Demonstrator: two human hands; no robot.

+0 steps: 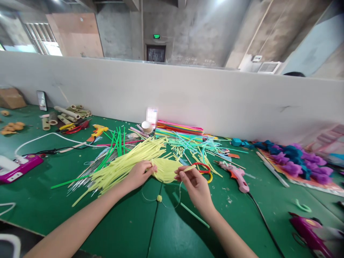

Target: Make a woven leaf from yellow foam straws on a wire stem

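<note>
Both hands hold a flat, pale yellow shape [164, 170] made of pipe cleaners laid side by side. My left hand [141, 174] pinches its left end, beside a large pile of loose yellow pipe cleaners [126, 157]. At its right end, my right hand [195, 186] is closed on a yellow pipe cleaner [190, 168] whose tip sticks out past the fingers. A thin wire [146, 197] loops below the hands, with a small yellow fuzzy ball [159, 198] on it. Scissors [207, 173] with red and yellow handles lie just behind my right hand, partly hidden.
A pink glue gun [236, 175] lies at right, its cord trailing forward. Further right are purple and teal fuzzy flowers [298, 161]. Bundled coloured pipe cleaners [180, 129] lie by the partition. At left are bamboo pieces [71, 113], a yellow glue gun [99, 130] and a purple power strip [23, 168].
</note>
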